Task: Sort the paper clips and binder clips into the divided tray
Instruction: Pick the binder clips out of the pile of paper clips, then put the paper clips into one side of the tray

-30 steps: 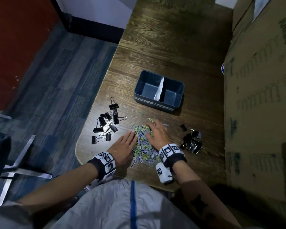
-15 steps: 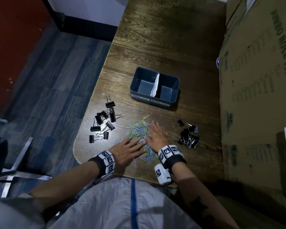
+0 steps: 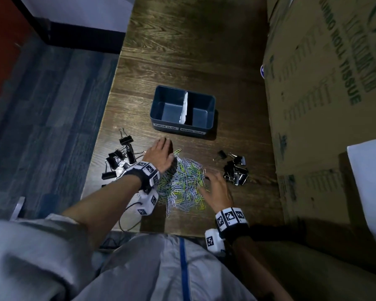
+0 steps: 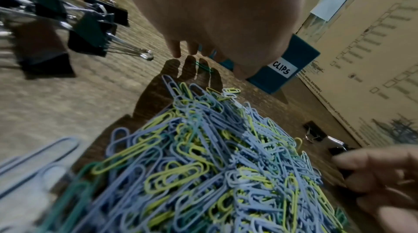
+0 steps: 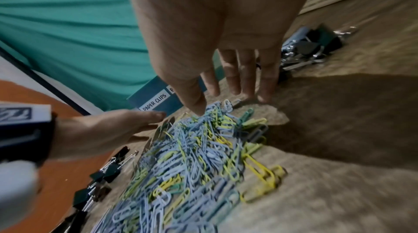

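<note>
clearly both hands frame the heap of pastel blue, yellow and green paper clips [image 3: 183, 183] mid-tabletop, probably to rake it together for scooping. the left hand [image 3: 160, 156] hovers at the heap's 10 o'clock, fingers straight and wide, holding nothing; the right hand [image 3: 217, 189] sits at its 4 o'clock, fingers spread, also holding nothing. the dark blue divided plastic tray [image 3: 182, 109] stands at 12 o'clock from the heap, well apart, both compartments bare. black metal binder clips lie in two groups: left cluster [image 3: 119, 158] at 9 o'clock near the dark wooden tabletop [image 3: 193, 51] edge, right cluster [image 3: 236, 171] at 3 o'clock near the brown cardboard box [image 3: 326, 94]. open wood between heap and tray leaves a free path.
</note>
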A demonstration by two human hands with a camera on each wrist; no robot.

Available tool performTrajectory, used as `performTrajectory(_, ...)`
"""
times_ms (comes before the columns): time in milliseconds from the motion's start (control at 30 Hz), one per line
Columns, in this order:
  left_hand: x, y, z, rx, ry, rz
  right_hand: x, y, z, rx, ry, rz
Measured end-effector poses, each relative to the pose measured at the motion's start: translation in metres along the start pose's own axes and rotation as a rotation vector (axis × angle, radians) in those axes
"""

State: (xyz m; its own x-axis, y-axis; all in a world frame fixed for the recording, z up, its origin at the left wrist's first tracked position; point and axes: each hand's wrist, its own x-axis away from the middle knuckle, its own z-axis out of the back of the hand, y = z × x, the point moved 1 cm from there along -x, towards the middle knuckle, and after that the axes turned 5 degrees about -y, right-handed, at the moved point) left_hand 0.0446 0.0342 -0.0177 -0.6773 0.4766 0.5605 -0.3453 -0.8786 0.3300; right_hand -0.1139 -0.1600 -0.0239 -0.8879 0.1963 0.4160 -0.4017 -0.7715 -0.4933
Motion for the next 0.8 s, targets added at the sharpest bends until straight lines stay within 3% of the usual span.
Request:
performTrajectory(100, -0.008, 0.013, -0.011, -0.040, -0.131, -0.066, 0.004, 0.000, -0.003, 0.050, -0.035, -0.063)
performTrajectory(233, 0.003, 0.016, -0.039, -0.182, -0.188, -0.281, -0.004, -0.014, -0.008, 0.051, -0.074, -0.070)
performTrajectory(300, 0.015, 0.011, -0.043, -0.154, -0.142, -0.320, -0.013, -0.023, -0.008, 0.079, -0.094, -0.050)
performTrajectory(367, 0.030, 0.007, -0.039, -0.087, 0.009, -0.355, -0.021, -0.033, -0.008, 0.148, -0.117, 0.015)
performTrajectory(500, 0.064, -0.018, -0.030, 0.020, 0.229, -0.282, -0.026, -0.047, -0.009, 0.191, -0.211, 0.136)
performTrajectory(600, 0.093, -0.042, -0.033, -0.097, 0.291, -0.271, -0.020, -0.043, -0.003, 0.161, -0.138, 0.159)
performTrajectory(700, 0.121, -0.057, -0.045, -0.232, 0.245, -0.275, -0.006, -0.029, 0.003, 0.052, -0.095, 0.033)
performTrajectory(800, 0.136, -0.065, -0.055, -0.261, 0.117, -0.211, 0.011, -0.009, 0.006, 0.037, -0.172, -0.101)
